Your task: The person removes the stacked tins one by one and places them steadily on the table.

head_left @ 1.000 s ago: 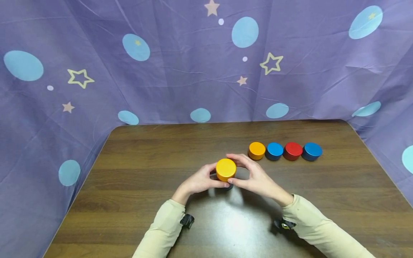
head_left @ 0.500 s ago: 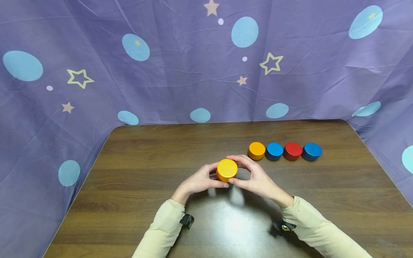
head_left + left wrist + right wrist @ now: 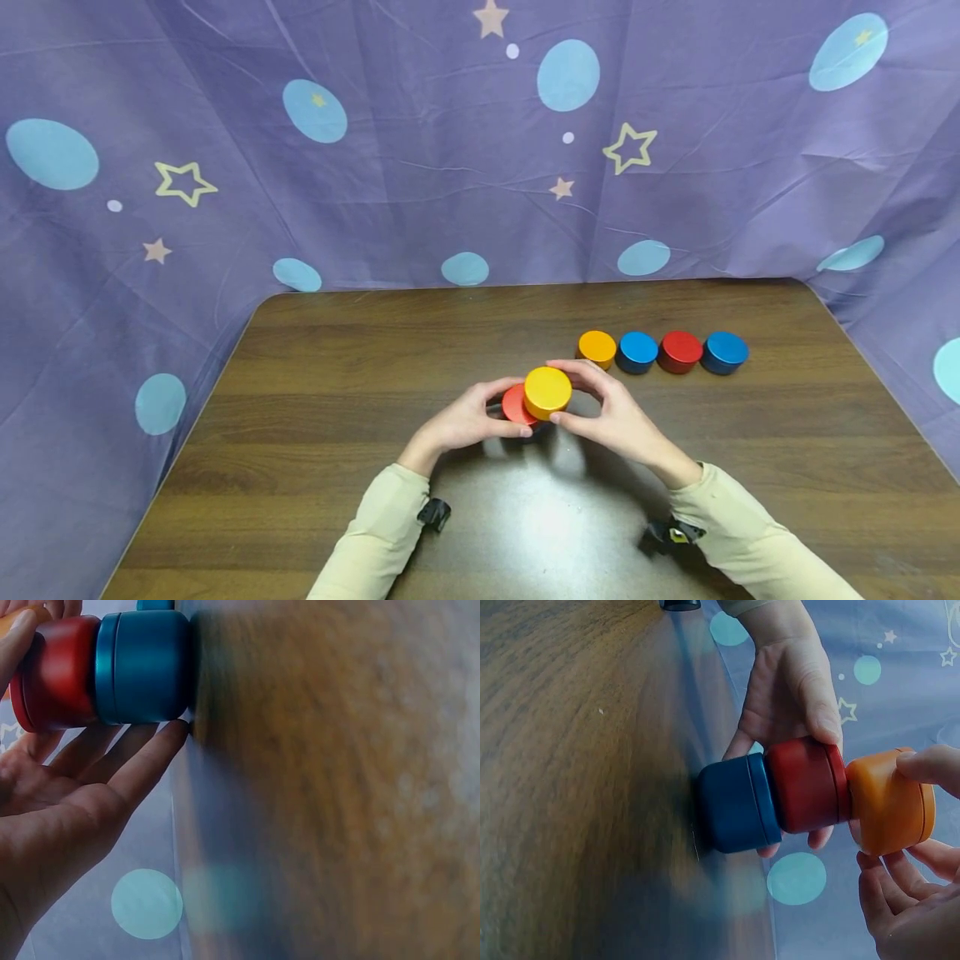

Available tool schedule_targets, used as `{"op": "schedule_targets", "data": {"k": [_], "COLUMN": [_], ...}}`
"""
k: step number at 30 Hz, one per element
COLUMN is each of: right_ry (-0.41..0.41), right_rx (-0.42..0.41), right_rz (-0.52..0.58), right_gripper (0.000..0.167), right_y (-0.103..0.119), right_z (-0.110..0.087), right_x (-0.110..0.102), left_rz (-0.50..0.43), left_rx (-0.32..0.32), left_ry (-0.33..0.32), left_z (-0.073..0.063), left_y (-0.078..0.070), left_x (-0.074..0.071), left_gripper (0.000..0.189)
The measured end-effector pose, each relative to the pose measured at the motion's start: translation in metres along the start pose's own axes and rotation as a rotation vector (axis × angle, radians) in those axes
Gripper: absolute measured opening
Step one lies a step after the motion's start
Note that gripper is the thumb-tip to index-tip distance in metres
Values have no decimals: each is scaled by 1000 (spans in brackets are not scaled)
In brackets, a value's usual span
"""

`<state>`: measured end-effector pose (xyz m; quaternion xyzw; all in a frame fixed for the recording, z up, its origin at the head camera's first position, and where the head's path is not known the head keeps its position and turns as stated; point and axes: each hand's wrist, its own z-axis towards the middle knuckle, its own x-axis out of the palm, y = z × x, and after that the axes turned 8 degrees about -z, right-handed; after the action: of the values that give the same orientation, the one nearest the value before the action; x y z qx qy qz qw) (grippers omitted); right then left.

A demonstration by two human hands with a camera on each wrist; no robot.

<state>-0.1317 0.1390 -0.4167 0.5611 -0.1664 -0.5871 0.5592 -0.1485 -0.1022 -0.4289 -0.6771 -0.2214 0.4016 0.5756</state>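
My left hand (image 3: 468, 414) holds a round red tin (image 3: 514, 405) with its thumb and fingers around the side. Under that tin stands a blue tin (image 3: 735, 802), resting on the table; in the head view it is mostly hidden. With thumb and fingers my right hand (image 3: 615, 417) pinches a yellow-orange tin (image 3: 547, 392) by its sides. This tin is above the red one and shifted to the right, slightly tilted in the right wrist view. Whether the two still touch at an edge, I cannot tell.
Behind my right hand a row of tins stands side by side: orange (image 3: 597, 346), blue (image 3: 637, 352), red (image 3: 681, 352) and another blue one (image 3: 725, 352). The brown wooden table (image 3: 360, 358) ends at a purple patterned curtain (image 3: 420, 167).
The yellow-orange tin has moved right with my right hand, off the middle of the red tin, whose top now shows. My left hand has stayed in place.
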Motion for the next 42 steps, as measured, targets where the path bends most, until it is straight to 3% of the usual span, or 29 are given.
{"op": "schedule_targets", "data": {"k": [8, 15, 25, 32, 42], "right_ry": [-36, -59, -66, -89, -146], "right_rx": [29, 9, 94, 105, 119], "right_rz": [12, 9, -29, -23, -52], "right_gripper": [61, 59, 60, 60, 60], "right_y": [-5, -12, -20, -28, -34], "right_z": [-6, -10, -17, -24, -34], "right_x": [-10, -17, -28, -38, -62], "left_rz": [-11, -50, -17, -35, -39], "left_rx": [49, 4, 44, -2, 6], "left_ry": [-3, -7, -12, -15, -17], "left_z": [0, 1, 0, 0, 1], "left_y": [3, 2, 4, 1, 2], "left_x": [0, 0, 0, -1, 0], "left_gripper": [62, 60, 62, 61, 62]}}
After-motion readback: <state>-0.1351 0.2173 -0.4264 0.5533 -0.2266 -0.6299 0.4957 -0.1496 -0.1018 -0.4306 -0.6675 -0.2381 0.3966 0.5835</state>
